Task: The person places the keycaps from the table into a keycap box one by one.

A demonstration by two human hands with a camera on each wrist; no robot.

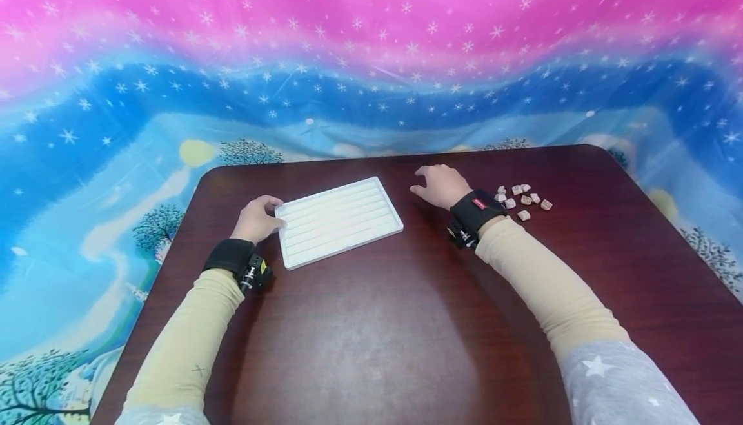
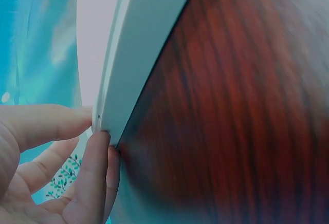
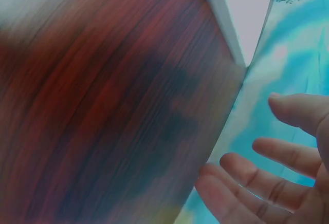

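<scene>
A white rectangular tray with parallel ridges [image 1: 339,222] lies at an angle on the dark wooden table. My left hand [image 1: 257,220] pinches its left edge; in the left wrist view the thumb [image 2: 61,124] is on the rim and the fingertips press the side wall. My right hand [image 1: 442,186] hovers to the right of the tray, apart from it, with nothing in it. Its fingers [image 3: 267,183] are relaxed and spread in the right wrist view, near a corner of the tray [image 3: 247,23]. Several small beige block-like pieces [image 1: 525,200] lie beyond the right wrist.
The reddish-brown table [image 1: 360,335] has rounded far corners. A pink and blue patterned cloth [image 1: 371,57] hangs behind it and at both sides. Black straps with small cameras are on both wrists, the right strap [image 1: 478,209] close to the small pieces.
</scene>
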